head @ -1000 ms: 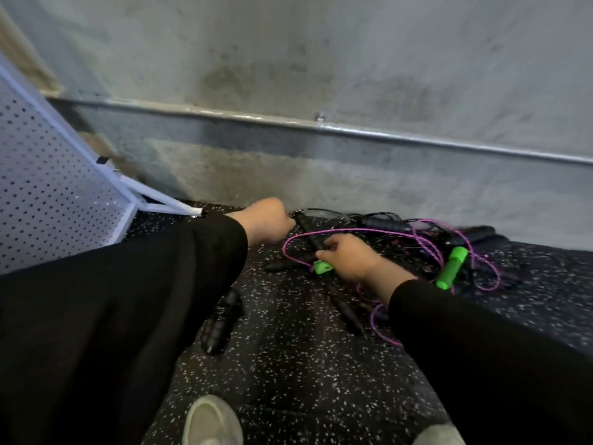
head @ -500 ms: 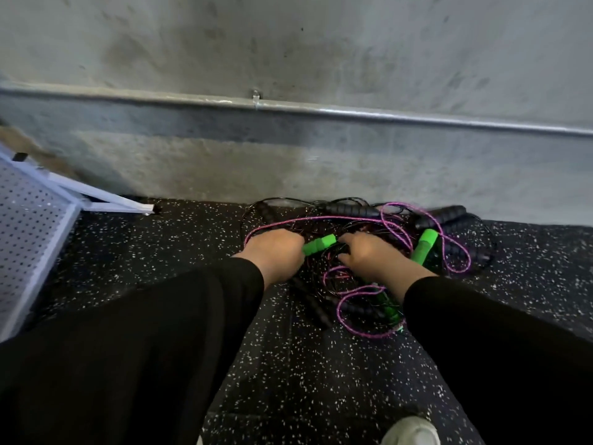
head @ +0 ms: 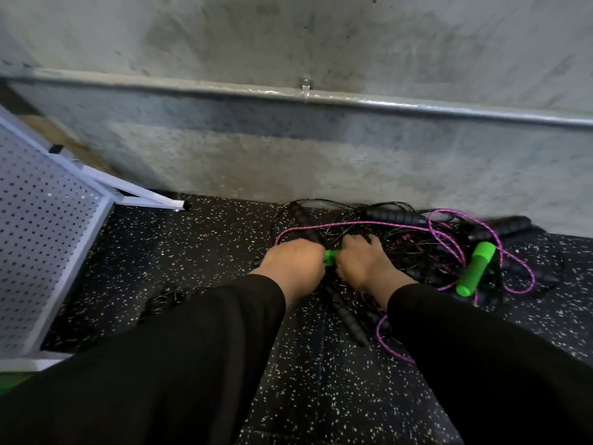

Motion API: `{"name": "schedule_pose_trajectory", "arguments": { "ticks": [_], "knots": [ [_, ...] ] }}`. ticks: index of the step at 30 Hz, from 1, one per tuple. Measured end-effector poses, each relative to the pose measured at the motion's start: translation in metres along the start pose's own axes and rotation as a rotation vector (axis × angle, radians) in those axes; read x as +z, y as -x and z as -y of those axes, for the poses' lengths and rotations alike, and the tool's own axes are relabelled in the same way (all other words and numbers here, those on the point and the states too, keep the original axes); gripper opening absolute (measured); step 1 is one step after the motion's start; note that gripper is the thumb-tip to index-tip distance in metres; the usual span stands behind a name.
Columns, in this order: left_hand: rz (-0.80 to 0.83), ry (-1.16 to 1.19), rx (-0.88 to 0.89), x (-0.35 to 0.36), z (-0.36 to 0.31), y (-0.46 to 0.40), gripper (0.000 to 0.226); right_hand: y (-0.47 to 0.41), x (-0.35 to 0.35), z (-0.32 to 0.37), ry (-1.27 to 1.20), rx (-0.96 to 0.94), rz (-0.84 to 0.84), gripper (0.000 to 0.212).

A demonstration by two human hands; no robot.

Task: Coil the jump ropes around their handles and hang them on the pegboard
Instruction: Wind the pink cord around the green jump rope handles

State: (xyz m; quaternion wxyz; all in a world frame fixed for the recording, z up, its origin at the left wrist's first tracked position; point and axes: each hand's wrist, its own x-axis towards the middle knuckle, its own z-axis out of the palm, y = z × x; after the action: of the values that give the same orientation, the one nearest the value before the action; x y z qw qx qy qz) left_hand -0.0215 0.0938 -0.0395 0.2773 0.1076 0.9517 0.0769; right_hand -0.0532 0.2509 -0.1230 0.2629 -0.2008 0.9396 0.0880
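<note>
Both hands work over a tangle of jump ropes [head: 401, 242] heaped on the speckled black floor [head: 208, 252], against the foot of the grey wall [head: 288, 155]. The left hand [head: 290, 266] is curled round one green handle [head: 332, 255], of which only a short stub shows between the two hands. The right hand [head: 362, 264] touches the other end of that stub, its fingers bent down into the black cords; whether it grips the handle or a cord cannot be told. A second green handle [head: 475, 273] lies to the right in the heap, with the purple rope [head: 449, 239] looping round it. Black foam handles lie among the cords. The white pegboard [head: 41, 226] stands at the floor's left edge, well apart from the heap.
</note>
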Motion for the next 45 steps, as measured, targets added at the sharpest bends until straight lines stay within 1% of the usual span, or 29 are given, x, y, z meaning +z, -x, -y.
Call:
{"name": "schedule_pose_trajectory", "arguments": {
  "ticks": [1,3,4,6,8,10,12,15,16,17,19,20,22,23,24,27,28,30,32,33,35,37,38,39,41,42,43,45],
  "knots": [
    [-0.052,0.057,0.000,-0.004,0.000,0.000,0.034,0.004,-0.009,-0.004,-0.078,-0.005,-0.055,0.032],
    [-0.161,0.186,-0.015,-0.016,-0.004,0.001,0.068,0.015,-0.029,-0.013,-0.297,-0.004,-0.135,0.036],
    [-0.218,0.227,-0.028,-0.023,-0.006,0.003,0.081,0.023,-0.039,-0.017,-0.388,0.008,-0.183,0.040],
    [-0.325,0.281,-0.034,-0.038,-0.010,0.006,0.092,0.042,-0.063,-0.025,-0.497,0.036,-0.262,0.047],
    [-0.383,0.325,-0.018,-0.051,-0.012,0.007,0.093,0.067,-0.090,-0.030,-0.575,-0.002,-0.262,0.046],
    [-0.410,0.420,0.013,-0.069,-0.017,0.015,0.092,0.097,-0.115,-0.035,-0.645,-0.044,-0.275,0.034],
    [-0.442,0.627,0.064,-0.092,-0.024,0.029,0.089,0.128,-0.142,-0.039,-0.701,-0.064,-0.361,0.030],
    [-0.519,0.943,0.109,-0.123,-0.039,0.055,0.088,0.173,-0.184,-0.046,-0.835,-0.029,-0.616,0.022],
    [-0.519,1.017,0.121,-0.130,-0.044,0.065,0.080,0.189,-0.200,-0.048,-0.934,-0.022,-0.695,0.018],
    [-0.495,1.050,0.140,-0.135,-0.049,0.077,0.064,0.205,-0.218,-0.048,-1.036,-0.029,-0.762,0.016],
    [-0.413,0.984,0.174,-0.141,-0.060,0.106,0.022,0.240,-0.251,-0.045,-1.186,-0.073,-0.875,0.013],
    [-0.385,0.935,0.181,-0.139,-0.066,0.122,0.013,0.258,-0.264,-0.043,-1.228,-0.099,-0.924,0.013],
    [-0.400,0.856,0.147,-0.138,-0.075,0.151,0.026,0.293,-0.281,-0.038,-1.269,-0.137,-0.999,0.014],
    [-0.429,0.860,0.134,-0.140,-0.080,0.164,0.031,0.308,-0.283,-0.035,-1.277,-0.134,-1.004,0.016],
    [-0.478,0.918,0.132,-0.143,-0.085,0.176,0.034,0.320,-0.281,-0.033,-1.269,-0.109,-0.982,0.017],
    [-0.633,1.273,0.179,-0.164,-0.096,0.210,0.037,0.347,-0.261,-0.019,-1.214,0.039,-0.801,0.019],
    [-0.652,1.396,0.234,-0.171,-0.101,0.221,0.037,0.352,-0.253,-0.012,-1.222,0.047,-0.729,0.023],
    [-0.631,1.599,0.413,-0.184,-0.109,0.243,0.036,0.358,-0.241,0.007,-1.245,-0.011,-0.616,0.030],
    [-0.624,1.707,0.559,-0.191,-0.112,0.261,0.035,0.359,-0.236,0.022,-1.229,-0.086,-0.550,0.031],
    [-0.644,1.727,0.583,-0.193,-0.112,0.266,0.035,0.359,-0.235,0.026,-1.232,-0.102,-0.542,0.029],
    [-0.663,1.731,0.582,-0.194,-0.107,0.270,0.030,0.356,-0.237,0.028,-1.259,-0.076,-0.584,0.023],
    [-0.590,1.654,0.530,-0.189,-0.101,0.266,0.021,0.354,-0.243,0.025,-1.354,-0.049,-0.650,0.018],
    [-0.518,1.559,0.487,-0.184,-0.100,0.262,0.013,0.354,-0.249,0.022,-1.453,-0.049,-0.669,0.016],
    [-0.438,1.407,0.428,-0.178,-0.100,0.258,0.019,0.354,-0.254,0.020,-1.572,-0.057,-0.676,0.014],
    [-0.272,1.065,0.351,-0.162,-0.104,0.245,0.048,0.355,-0.268,0.015,-1.850,-0.094,-0.640,0.012],
    [-0.203,0.955,0.352,-0.155,-0.109,0.240,0.054,0.356,-0.274,0.014,-1.989,-0.125,-0.597,0.013],
    [-0.158,0.891,0.365,-0.148,-0.115,0.236,0.054,0.356,-0.278,0.011,-2.091,-0.156,-0.551,0.014],
    [-0.124,0.881,0.394,-0.140,-0.126,0.229,0.042,0.356,-0.286,0.007,-2.200,-0.201,-0.479,0.014]
  ]
}}
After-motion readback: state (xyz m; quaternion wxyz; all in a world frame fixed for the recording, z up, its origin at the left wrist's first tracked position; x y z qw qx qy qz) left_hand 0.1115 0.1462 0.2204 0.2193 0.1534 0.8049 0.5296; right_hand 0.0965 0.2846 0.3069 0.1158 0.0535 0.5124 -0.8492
